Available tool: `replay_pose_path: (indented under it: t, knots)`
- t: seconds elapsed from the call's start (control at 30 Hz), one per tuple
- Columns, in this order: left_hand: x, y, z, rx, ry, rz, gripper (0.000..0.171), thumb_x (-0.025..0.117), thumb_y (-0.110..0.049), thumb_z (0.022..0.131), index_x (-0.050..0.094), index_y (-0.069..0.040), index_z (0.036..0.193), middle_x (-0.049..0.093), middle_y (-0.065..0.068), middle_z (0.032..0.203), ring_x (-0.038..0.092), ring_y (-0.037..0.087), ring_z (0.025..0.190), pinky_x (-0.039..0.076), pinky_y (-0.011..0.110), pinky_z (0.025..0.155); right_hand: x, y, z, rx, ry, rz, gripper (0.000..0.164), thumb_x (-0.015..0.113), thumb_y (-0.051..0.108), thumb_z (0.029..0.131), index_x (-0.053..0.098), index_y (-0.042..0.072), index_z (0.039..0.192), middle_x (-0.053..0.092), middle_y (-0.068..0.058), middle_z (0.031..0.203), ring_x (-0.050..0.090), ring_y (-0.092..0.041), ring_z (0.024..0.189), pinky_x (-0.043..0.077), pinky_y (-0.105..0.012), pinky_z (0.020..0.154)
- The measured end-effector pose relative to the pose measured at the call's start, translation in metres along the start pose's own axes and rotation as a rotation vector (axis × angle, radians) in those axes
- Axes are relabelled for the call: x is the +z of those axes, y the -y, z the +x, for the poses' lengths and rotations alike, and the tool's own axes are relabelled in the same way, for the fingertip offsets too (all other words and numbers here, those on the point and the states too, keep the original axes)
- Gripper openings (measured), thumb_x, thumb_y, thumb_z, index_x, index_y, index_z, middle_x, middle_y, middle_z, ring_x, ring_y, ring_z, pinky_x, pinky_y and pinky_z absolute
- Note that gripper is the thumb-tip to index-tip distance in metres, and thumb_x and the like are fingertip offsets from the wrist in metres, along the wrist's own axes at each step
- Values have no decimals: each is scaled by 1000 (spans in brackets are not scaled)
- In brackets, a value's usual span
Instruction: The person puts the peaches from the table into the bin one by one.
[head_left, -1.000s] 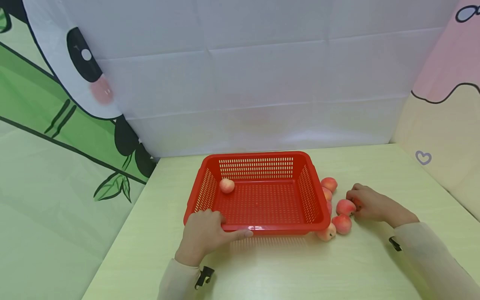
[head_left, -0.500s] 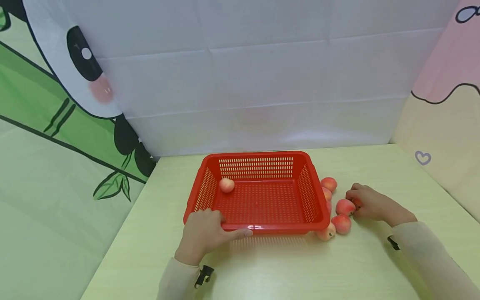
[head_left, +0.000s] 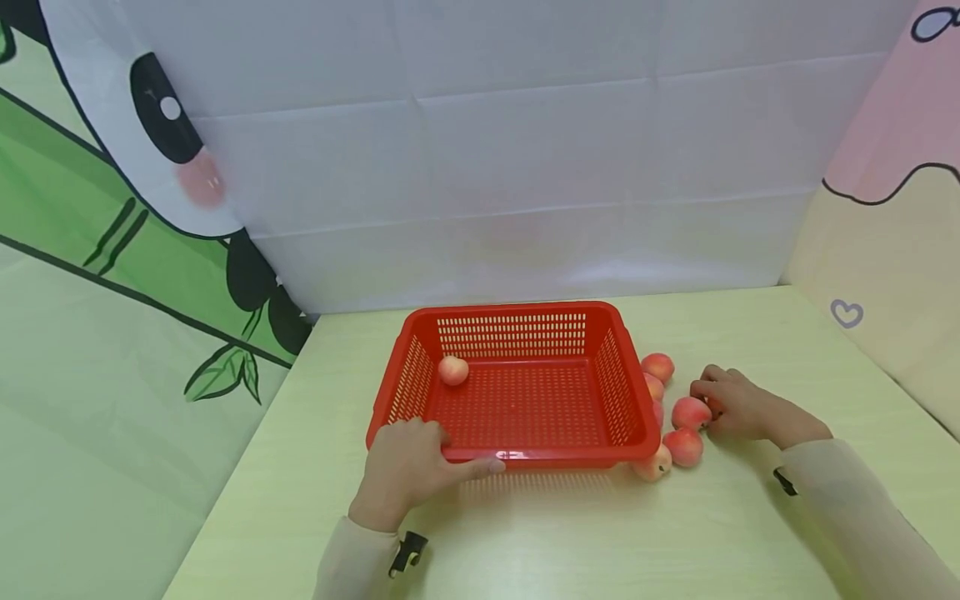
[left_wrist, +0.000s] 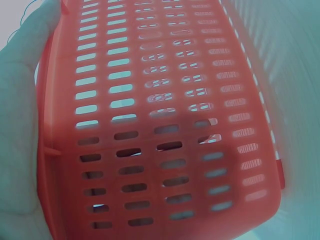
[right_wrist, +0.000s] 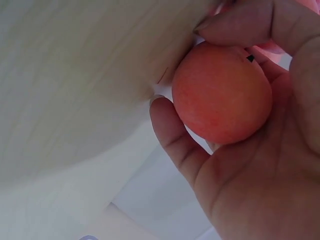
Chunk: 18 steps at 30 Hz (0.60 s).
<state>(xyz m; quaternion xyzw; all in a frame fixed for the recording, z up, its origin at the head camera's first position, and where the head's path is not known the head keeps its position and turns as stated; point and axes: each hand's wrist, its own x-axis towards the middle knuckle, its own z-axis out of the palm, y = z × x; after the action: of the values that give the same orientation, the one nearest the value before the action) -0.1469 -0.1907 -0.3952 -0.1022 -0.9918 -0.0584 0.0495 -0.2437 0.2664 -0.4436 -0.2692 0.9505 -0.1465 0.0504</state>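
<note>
A red plastic basket [head_left: 517, 456] with slotted walls stands on the table, one small pale peach [head_left: 453, 371] lying inside near its left wall. My left hand [head_left: 408, 467] grips the near rim at the left corner, fingers over the edge and thumb along the front. In the left wrist view the slotted basket wall [left_wrist: 145, 115] fills most of the picture beside that hand. To the right of the basket, my right hand [head_left: 742, 408] holds a red-orange peach [right_wrist: 222, 92] low at the table, thumb and fingers curled round it. From above, the hand mostly hides this peach.
Several more peaches lie along the basket's right side, among them a red one [head_left: 683, 447], a pink one [head_left: 691, 413] and one farther back [head_left: 657, 367]. A white cloth backdrop [head_left: 525, 167] rises behind the table [head_left: 540, 542], with printed side panels left and right.
Almost nothing differs; both hands and the basket keep their places, and the head view shifts very slightly.
</note>
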Motion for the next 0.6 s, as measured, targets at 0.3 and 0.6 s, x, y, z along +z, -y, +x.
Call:
replay_pose_path:
  t: [0.3,0.6]
  knots:
    - [0,0,-1,2,1,5,81,30,-99,59,44,-20,50,37,-5,41,38,11,43,29,27,44,-1,4,-1,44,26,-1,32,75,6,69,53,23,85,42,-1,90,41,-24,83,39,-35,64]
    - [-2,0,-1,4,0,-2,80,31,-98,59,43,-20,49,36,-5,40,37,11,43,28,27,44,0,5,-2,23,-4,-7,31,73,5,70,51,22,82,41,-2,88,40,-24,79,37,-34,62]
